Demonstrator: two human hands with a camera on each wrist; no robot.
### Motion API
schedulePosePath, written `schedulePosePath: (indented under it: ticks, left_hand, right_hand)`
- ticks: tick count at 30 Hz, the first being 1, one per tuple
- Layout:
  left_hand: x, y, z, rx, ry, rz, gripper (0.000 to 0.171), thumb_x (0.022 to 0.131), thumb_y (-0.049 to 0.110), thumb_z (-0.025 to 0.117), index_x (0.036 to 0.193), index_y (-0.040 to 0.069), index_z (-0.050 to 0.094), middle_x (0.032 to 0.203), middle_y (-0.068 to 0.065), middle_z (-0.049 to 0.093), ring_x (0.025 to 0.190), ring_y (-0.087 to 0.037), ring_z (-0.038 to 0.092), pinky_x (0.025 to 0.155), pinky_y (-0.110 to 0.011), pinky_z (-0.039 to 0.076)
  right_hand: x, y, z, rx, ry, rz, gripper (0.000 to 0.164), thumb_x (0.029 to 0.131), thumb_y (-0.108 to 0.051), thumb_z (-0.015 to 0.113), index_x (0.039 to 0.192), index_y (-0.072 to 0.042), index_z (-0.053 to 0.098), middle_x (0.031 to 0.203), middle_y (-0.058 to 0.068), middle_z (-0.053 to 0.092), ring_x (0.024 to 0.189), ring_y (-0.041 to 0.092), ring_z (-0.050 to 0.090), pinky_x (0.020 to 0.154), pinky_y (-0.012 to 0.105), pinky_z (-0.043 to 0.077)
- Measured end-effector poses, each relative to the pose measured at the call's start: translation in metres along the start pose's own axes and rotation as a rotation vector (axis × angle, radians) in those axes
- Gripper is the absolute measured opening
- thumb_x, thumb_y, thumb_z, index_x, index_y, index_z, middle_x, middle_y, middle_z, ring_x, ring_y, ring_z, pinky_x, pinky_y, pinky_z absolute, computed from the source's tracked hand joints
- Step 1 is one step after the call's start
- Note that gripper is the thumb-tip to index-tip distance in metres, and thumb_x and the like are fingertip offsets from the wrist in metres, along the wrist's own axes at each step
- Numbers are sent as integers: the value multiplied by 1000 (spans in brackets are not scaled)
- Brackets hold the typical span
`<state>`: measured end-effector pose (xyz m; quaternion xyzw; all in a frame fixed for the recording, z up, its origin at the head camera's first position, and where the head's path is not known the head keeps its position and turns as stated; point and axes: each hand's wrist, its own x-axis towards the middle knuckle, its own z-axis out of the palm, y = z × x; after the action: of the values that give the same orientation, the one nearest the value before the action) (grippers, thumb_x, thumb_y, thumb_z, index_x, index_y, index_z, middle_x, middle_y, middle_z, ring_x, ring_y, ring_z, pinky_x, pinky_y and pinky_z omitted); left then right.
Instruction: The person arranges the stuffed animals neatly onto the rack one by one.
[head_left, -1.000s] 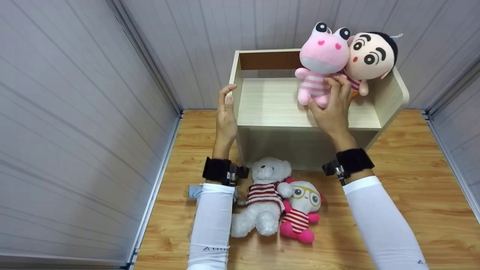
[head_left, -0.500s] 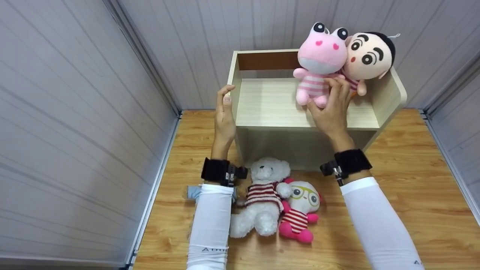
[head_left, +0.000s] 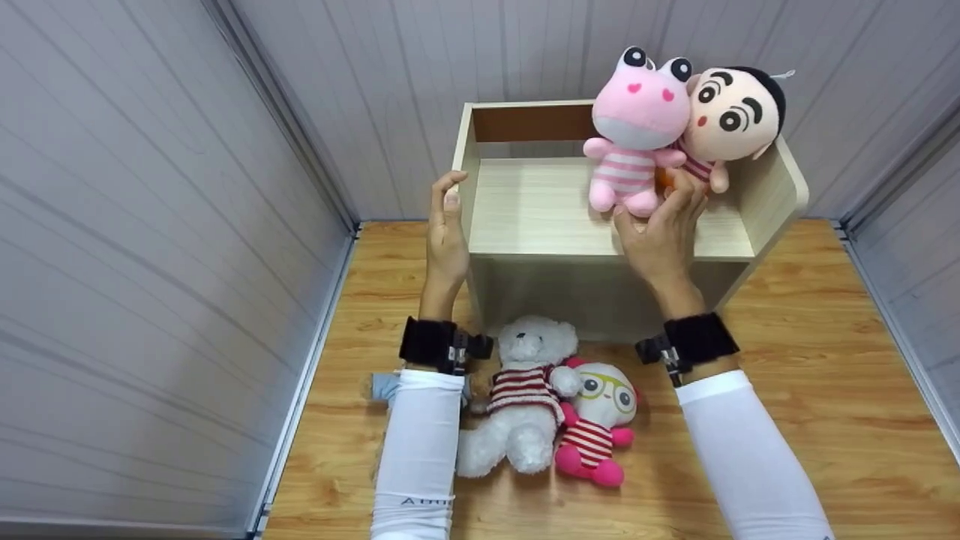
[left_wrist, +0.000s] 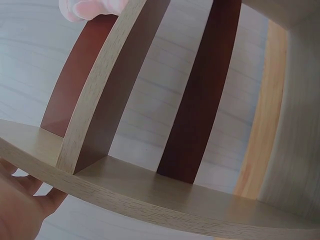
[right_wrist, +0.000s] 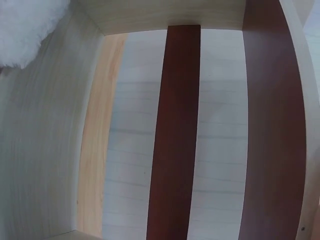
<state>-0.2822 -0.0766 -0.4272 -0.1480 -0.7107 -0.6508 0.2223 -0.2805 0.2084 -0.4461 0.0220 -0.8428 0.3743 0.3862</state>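
Note:
In the head view, a pink plush toy [head_left: 630,169] with bulging black-and-white eyes and a striped body sits upright on the pale wooden shelf unit's [head_left: 536,214] top board. Leaning on its right side is a plush boy doll [head_left: 739,116] with thick black eyebrows. My right hand [head_left: 664,225] is at the pink toy's lower right, fingers loosely bent near the gap between both toys, thumb by a pink foot. Contact is unclear. My left hand [head_left: 448,240] rests against the outside of the left side panel [left_wrist: 125,200], fingers mostly straight. The right wrist view shows no hand clearly.
On the floor below lie a white teddy bear [head_left: 525,405] in a striped shirt and a pink-and-white plush toy [head_left: 596,424] with yellow glasses. A toy in light blue [head_left: 385,386] is mostly hidden by my left sleeve. Grey panel walls [head_left: 150,225] surround the floor.
My right hand has let go of the pink toy's body and slid slightly down, uncovering its arm and side. The pink toy stays seated. My left hand keeps its place on the panel.

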Motion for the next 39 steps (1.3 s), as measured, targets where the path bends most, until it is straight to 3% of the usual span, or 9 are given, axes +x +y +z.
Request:
schedulePosePath:
  ticks: [9,14,17,24,27,28,34,39]
  left_hand:
    - [0,-4,0,-16,-6,19,35,112,13,29,141,9,47,153,-9,46,152,-21,33,124,-37,25]
    - [1,-4,2,-12,-12,14,36,111,12,28,142,10,47,153,-8,45,152,-21,33,124,-40,25]
    - [1,-4,1,-6,-16,19,36,112,14,27,142,10,47,153,-8,46,152,-20,33,124,-39,25]
    - [0,-5,-1,-4,-18,32,38,113,26,27,141,11,47,152,-7,46,151,-16,33,124,-37,24]
    - [-1,-5,0,-3,-21,24,37,113,24,27,142,11,47,153,-7,45,152,-17,33,125,-37,24]
    - [0,-4,1,-1,-21,23,36,112,16,27,141,11,47,153,-7,45,152,-17,33,125,-37,24]
    - [1,-6,0,-21,-16,37,36,112,13,28,141,9,48,153,-9,46,152,-20,33,125,-39,24]
    - [1,-6,0,-14,-14,44,35,112,15,27,141,9,48,153,-10,46,152,-19,34,124,-35,24]
  right_hand:
    - [-41,1,-1,-205,-60,19,70,93,-41,65,141,-5,29,143,24,36,130,44,38,109,54,33]
    - [-63,6,-3,-285,-83,2,58,103,-46,49,138,-4,28,141,24,36,135,44,34,120,52,24]
    - [-68,9,-5,-304,-108,-27,57,104,-46,46,138,-3,29,140,24,37,140,44,31,125,50,17]
    - [-81,14,-14,-348,-196,-61,61,103,-47,51,142,-2,34,154,21,35,150,41,25,127,55,11]
    - [-89,15,-20,-362,-223,-65,67,101,-43,58,149,-4,32,161,18,30,154,39,21,127,56,10]
    - [-92,14,-22,-358,-234,-57,71,98,-40,62,151,-4,31,163,16,28,155,39,19,127,56,9]
    - [-112,6,-27,-295,-256,10,94,87,-26,75,160,-6,20,171,13,17,159,38,9,127,59,9]
    - [-133,-1,-30,-200,-226,47,91,84,-19,77,159,-4,28,170,15,19,158,38,13,125,63,13]
